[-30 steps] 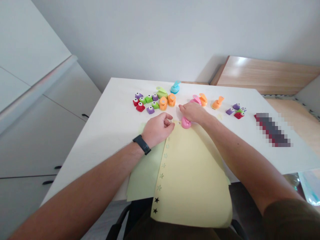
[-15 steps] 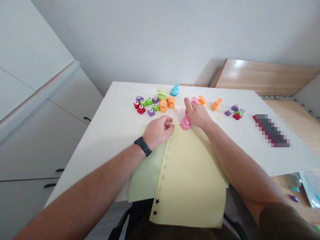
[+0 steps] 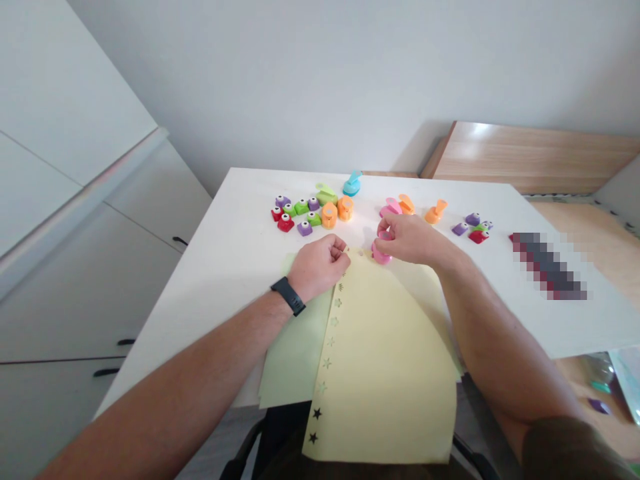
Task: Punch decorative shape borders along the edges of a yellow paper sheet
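Both hands are placed at the far edge of the yellow sheet (image 3: 390, 360). The left hand (image 3: 320, 267) is curled into a loose fist on the sheet's far left corner; whether the corner is pinched or only pressed down cannot be determined. The right hand (image 3: 407, 239) is closed around the pink punch (image 3: 381, 252), which is seated on the same far edge, just right of the left fist and apart from it. The sheet's long axis runs away from the person, its near end hanging over the counter (image 3: 225, 253) edge. A row of star holes (image 3: 330, 340) is laid along the left long edge, ending near the fist. A green sheet (image 3: 295, 353) lies underneath. Other coloured punches (image 3: 310, 212) are grouped beyond the hands.
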A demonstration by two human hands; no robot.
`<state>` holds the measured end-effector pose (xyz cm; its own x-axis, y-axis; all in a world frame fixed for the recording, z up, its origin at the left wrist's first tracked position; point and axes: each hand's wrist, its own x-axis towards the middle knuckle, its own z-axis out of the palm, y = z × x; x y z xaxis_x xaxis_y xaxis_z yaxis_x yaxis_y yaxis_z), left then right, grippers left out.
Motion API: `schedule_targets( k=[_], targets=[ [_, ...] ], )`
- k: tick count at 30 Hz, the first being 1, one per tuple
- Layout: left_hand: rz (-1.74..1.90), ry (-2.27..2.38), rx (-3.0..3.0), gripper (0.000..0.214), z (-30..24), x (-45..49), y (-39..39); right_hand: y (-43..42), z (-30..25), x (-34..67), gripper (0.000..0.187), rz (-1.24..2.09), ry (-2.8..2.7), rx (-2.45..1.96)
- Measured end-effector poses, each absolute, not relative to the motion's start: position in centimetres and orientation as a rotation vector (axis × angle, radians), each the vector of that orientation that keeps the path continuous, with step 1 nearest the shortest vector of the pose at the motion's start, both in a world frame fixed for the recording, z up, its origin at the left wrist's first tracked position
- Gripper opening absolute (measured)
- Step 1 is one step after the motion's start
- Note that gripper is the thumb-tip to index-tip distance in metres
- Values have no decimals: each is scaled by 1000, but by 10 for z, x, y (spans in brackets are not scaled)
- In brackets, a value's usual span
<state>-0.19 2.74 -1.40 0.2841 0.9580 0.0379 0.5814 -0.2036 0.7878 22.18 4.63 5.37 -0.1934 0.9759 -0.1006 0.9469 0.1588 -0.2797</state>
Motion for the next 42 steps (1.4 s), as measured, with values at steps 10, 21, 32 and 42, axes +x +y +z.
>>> schedule_targets(
  k=[10, 21, 32, 42],
  targets=[
    [753, 1378, 1825, 12, -9, -1, 26, 49, 54, 231, 20, 492, -2275, -1976],
    [781, 1426, 1835, 16, -6, -1, 25, 48, 54, 231, 16, 514, -2285, -1979],
    [663, 1404, 2014, 30, -5, -2, 25, 42, 57, 222, 18, 538, -2328, -1930],
    [671, 1523, 2021, 26, -3, -1, 25, 40, 58, 221, 17, 559, -2300, -1873]
  ],
)
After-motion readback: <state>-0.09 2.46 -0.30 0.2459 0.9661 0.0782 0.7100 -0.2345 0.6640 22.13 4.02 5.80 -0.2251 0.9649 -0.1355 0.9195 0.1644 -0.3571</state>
